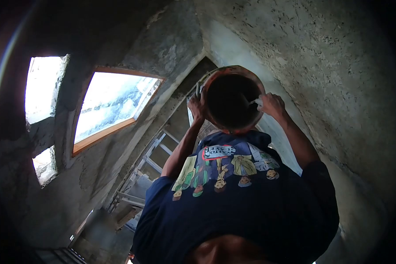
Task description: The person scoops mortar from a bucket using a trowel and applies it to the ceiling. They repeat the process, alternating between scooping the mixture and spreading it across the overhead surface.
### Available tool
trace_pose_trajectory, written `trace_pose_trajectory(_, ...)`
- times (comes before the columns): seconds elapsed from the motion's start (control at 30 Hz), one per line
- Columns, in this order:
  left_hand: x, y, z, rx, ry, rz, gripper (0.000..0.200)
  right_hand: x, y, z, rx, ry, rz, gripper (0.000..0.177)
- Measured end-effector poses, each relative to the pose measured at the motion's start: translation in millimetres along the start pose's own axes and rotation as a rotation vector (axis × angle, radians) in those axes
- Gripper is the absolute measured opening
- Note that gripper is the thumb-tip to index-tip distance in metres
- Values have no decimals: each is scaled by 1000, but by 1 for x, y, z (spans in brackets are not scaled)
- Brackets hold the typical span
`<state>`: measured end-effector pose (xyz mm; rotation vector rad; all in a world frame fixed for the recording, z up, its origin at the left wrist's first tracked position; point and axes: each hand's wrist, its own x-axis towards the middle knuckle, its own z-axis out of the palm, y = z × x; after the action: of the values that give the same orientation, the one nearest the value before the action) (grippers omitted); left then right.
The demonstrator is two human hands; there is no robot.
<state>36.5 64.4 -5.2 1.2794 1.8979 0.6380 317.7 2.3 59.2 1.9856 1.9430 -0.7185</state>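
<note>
A round bucket [215,115] with a worn reddish-orange rim is held up in front of my body, its dark mouth turned toward me. My left hand [198,105] is closed on the bucket's left side, close to the rim. On the opposite side my right hand [272,104] is closed at the rim. A pale grey piece at its fingers reaches a little way into the mouth; I cannot make out whether it is a coated fingertip or a handle. The bucket's inside is too dark to show its contents.
A metal ladder or scaffold frame [152,163] stands beyond my left arm. Rough plastered walls rise at left and right [330,83]. An orange-framed window [103,141] and smaller bright openings [44,88] are in the left wall. My dark printed shirt [233,207] fills the lower middle.
</note>
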Motion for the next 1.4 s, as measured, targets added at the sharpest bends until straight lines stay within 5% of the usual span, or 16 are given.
trace_pose_trajectory(0.53, -3, 5, 6, -33, 32, 47, 52, 22, -10, 24, -70, -99, -442, 32)
trace_pose_trajectory(0.8, 0, 4, 1, 3, -14, -82, 56, 3, 10, -26, 127, -180, -296, 53)
trace_pose_trajectory(1.03, 4, -16, 5, 33, 23, -118, 61, -2, 37, 15, 504, -82, -333, 35)
trace_pose_trajectory(1.07, 5, -23, 6, 16, 53, -108, 64, -3, 33, 20, 544, 0, -406, 27)
trace_pose_trajectory(1.1, 4, -31, 6, 14, 66, -104, 64, -12, 31, 24, 643, 324, -584, 27)
trace_pose_trajectory(1.17, 5, -46, 4, 111, 38, -188, 64, -6, 50, 64, 52, 668, -735, 31)
trace_pose_trajectory(1.23, 8, -71, 9, 107, 96, -128, 66, -5, 28, 37, 577, 48, -358, 36)
trace_pose_trajectory(1.4, 1, -55, -3, 23, 112, -181, 59, 24, -20, 47, 880, 263, -443, 35)
